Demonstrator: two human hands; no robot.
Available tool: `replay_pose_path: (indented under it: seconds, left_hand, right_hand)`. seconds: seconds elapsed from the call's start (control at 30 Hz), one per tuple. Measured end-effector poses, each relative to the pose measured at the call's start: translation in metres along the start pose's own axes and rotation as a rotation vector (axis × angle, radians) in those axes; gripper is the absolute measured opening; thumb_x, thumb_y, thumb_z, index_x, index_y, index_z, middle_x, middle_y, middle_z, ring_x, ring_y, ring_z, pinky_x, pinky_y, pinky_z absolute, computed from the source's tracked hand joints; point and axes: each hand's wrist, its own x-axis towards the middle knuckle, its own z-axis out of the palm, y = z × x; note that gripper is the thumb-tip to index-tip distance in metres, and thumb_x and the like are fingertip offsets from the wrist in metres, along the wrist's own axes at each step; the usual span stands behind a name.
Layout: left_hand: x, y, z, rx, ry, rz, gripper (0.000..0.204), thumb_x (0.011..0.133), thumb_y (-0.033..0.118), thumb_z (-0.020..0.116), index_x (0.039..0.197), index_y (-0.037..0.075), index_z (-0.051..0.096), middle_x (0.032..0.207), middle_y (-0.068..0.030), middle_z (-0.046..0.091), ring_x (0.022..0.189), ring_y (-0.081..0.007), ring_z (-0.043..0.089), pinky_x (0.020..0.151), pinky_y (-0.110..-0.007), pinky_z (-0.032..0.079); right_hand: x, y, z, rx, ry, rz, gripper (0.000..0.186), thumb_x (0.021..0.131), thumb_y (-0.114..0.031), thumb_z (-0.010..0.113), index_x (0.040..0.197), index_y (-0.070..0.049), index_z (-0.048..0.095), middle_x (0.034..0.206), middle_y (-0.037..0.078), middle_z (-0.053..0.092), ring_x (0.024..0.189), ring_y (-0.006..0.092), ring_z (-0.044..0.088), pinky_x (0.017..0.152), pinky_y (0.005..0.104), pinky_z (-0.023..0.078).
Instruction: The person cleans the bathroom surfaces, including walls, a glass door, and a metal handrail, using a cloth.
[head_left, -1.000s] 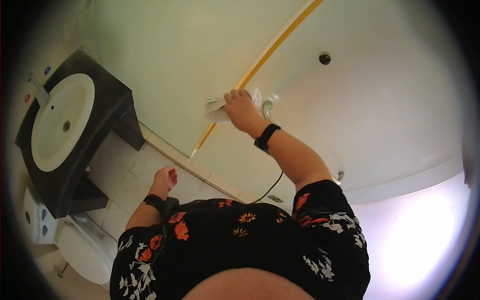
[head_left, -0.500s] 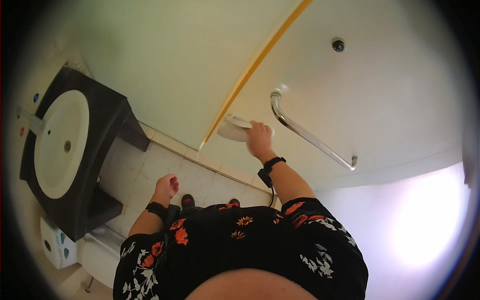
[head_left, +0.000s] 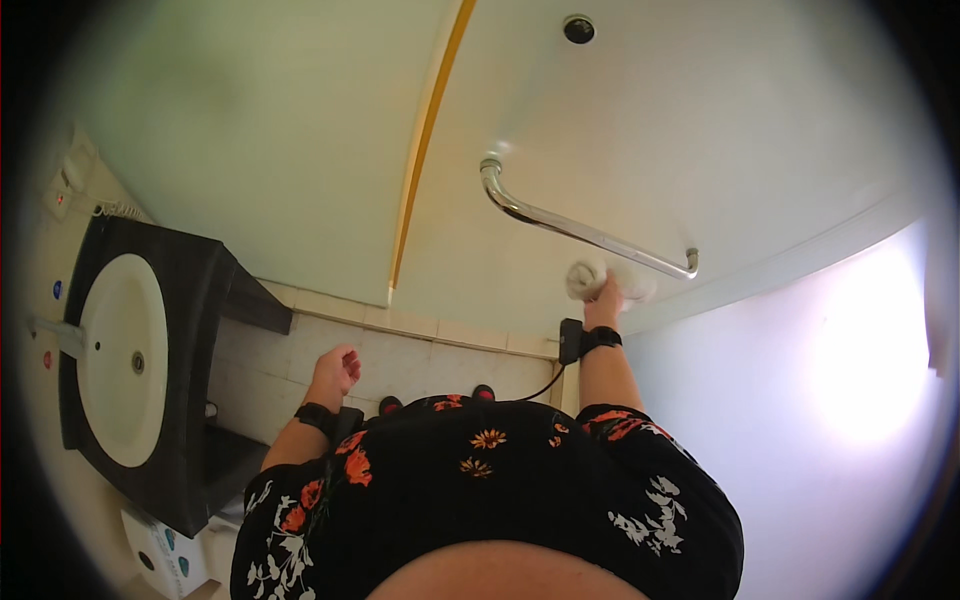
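Observation:
My right hand [head_left: 604,301] is closed on a white bunched-up cloth [head_left: 583,280], which shows on both sides of the fingers. The cloth lies against, or very near, a pale greenish shower door panel [head_left: 480,260], just below the right part of its chrome bar handle [head_left: 590,236]. Whether it presses on the panel cannot be made out. Low at my left side, my left hand [head_left: 337,372] has its fingers curled in, with nothing seen in them. It hangs over the tiled floor, apart from the panel.
To the left stands a dark vanity [head_left: 190,350] with a white oval basin [head_left: 122,360] and a tap [head_left: 60,337]. A white box [head_left: 165,555] sits beyond its near end. A yellow strip [head_left: 428,130] runs along the panel. Bright light comes from the right.
My right hand has carried the cloth to the right, from beside the yellow strip to under the handle. My view has shifted, and my left hand stays low and curled.

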Motion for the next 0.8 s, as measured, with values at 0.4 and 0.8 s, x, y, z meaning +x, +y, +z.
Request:
replay_pose_path:
  seconds: [0.4,0.8]
  left_hand:
    - [-0.056,-0.012,-0.029,-0.036,0.067,0.086,0.010,0.082,0.018,0.055,0.075,0.011,0.055,0.068,0.0016,0.056,0.062,-0.0147,0.053,0.059,-0.030,0.044]
    - [-0.064,-0.023,0.061,0.116,0.045,0.075,0.010,0.084,0.017,0.052,0.076,0.011,0.055,0.066,0.0005,0.054,0.061,-0.0152,0.051,0.060,-0.031,0.042]
  right_hand:
    - [-0.179,0.098,0.176,0.360,-0.724,0.848,0.039,0.088,-0.022,0.052,0.122,-0.009,0.039,0.126,0.010,0.044,0.114,0.0291,0.044,0.097,0.0489,0.038]
    - [-0.009,0.008,-0.002,0.350,-0.366,0.604,0.041,0.083,-0.019,0.058,0.119,-0.008,0.042,0.119,0.012,0.049,0.110,0.0298,0.048,0.093,0.0523,0.039]
